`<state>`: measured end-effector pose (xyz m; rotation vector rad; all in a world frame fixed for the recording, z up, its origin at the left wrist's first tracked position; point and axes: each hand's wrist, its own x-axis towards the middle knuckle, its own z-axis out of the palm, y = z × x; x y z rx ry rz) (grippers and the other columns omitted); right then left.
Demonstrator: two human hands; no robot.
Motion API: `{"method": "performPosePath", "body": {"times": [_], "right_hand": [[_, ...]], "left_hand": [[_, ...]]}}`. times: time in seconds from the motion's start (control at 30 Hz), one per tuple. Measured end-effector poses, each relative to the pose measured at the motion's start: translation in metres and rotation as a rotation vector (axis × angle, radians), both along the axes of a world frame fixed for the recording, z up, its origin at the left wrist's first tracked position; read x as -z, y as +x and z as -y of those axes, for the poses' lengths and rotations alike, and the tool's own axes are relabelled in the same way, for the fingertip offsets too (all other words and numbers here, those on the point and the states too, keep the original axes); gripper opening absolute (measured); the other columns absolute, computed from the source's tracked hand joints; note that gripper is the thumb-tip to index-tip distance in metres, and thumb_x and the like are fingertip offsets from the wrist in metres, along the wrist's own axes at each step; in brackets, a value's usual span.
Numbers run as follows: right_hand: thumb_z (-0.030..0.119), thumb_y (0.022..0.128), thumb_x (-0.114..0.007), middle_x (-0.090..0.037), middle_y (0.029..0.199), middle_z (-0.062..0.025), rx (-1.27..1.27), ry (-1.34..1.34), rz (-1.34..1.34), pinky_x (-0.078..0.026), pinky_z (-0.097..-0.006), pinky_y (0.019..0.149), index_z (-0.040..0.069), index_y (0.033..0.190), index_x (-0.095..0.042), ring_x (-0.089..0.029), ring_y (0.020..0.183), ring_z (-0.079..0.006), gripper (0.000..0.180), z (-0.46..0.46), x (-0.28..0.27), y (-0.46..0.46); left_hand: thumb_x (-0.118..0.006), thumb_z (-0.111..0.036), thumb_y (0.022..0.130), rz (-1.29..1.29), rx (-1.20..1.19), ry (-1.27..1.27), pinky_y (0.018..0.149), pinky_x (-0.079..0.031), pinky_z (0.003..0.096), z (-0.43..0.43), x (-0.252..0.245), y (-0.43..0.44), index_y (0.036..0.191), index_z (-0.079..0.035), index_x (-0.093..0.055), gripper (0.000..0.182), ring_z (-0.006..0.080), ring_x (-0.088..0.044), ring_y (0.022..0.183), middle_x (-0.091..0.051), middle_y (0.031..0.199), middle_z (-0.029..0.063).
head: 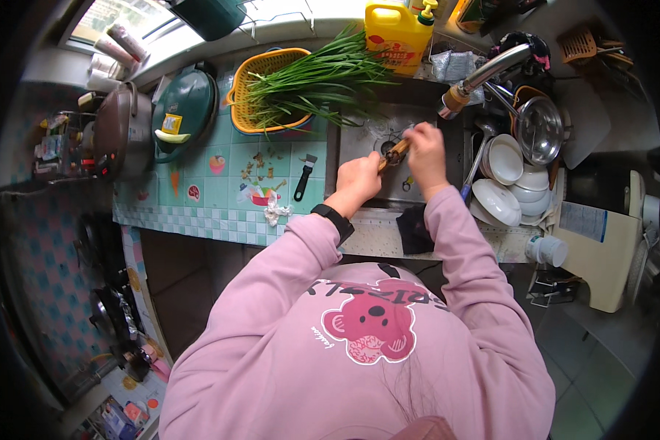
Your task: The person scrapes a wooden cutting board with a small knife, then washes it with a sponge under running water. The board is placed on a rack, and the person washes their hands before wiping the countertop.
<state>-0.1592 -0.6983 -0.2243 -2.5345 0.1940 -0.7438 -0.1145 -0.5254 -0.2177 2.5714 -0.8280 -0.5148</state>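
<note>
Over the steel sink [374,198], my left hand [359,177] grips one end of a brown, stick-like piece [397,152], perhaps a root. My right hand [426,154] is at its upper end, fingers closed around something too blurred to tell. A small ring-shaped thing [407,183] lies in the sink below. To the left, a black-handled scraper or brush [304,178] rests on the tiled-pattern counter, beside brown peel scraps [260,160] and a crumpled white tissue [276,209]. Green leafy stalks [324,77] lie across a yellow basket [242,71] and reach over the sink.
The faucet [484,71] arches over the sink's right side. White bowls [503,159] and a ladle [481,148] stand at the right. A yellow jug [399,38] is behind the sink. A dark cloth [415,230] lies on the front edge; a green lidded appliance [184,110] stands left.
</note>
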Motion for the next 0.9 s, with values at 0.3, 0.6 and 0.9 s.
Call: {"method": "performPosePath", "body": {"times": [0.3, 0.6, 0.9], "right_hand": [[-0.001, 0.075, -0.063, -0.062, 0.089, -0.0132, 0.183, 0.029, 0.024, -0.048, -0.0424, 0.077, 0.004, 0.088, -0.065, -0.059, 0.085, -0.0342, 0.014, 0.006, -0.016, 0.004], [0.002, 0.075, -0.065, -0.062, 0.086, -0.0140, 0.184, 0.081, -0.060, -0.048, -0.0435, 0.077, 0.003, 0.085, -0.064, -0.060, 0.086, -0.0348, 0.010, 0.002, -0.017, 0.004], [0.004, 0.075, -0.066, -0.061, 0.083, -0.0133, 0.050, 0.023, -0.098, -0.048, -0.0429, 0.076, 0.005, 0.081, -0.064, -0.059, 0.083, -0.0339, 0.006, 0.003, -0.004, 0.002]], "left_hand": [[-0.060, -0.017, 0.081, 0.048, 0.010, -0.047, 0.066, -0.050, 0.0483, 0.002, 0.005, -0.010, 0.093, -0.008, -0.057, 0.015, 0.0368, -0.065, 0.077, -0.067, 0.079, 0.0155], [-0.059, -0.014, 0.080, 0.040, 0.003, -0.052, 0.066, -0.051, 0.0485, -0.001, 0.002, -0.005, 0.092, -0.006, -0.056, 0.015, 0.0375, -0.065, 0.077, -0.067, 0.079, 0.0161], [-0.060, -0.015, 0.080, 0.054, -0.008, -0.093, 0.065, -0.050, 0.0493, 0.000, 0.007, -0.007, 0.089, -0.007, -0.056, 0.013, 0.0384, -0.065, 0.074, -0.067, 0.076, 0.0164]]}}
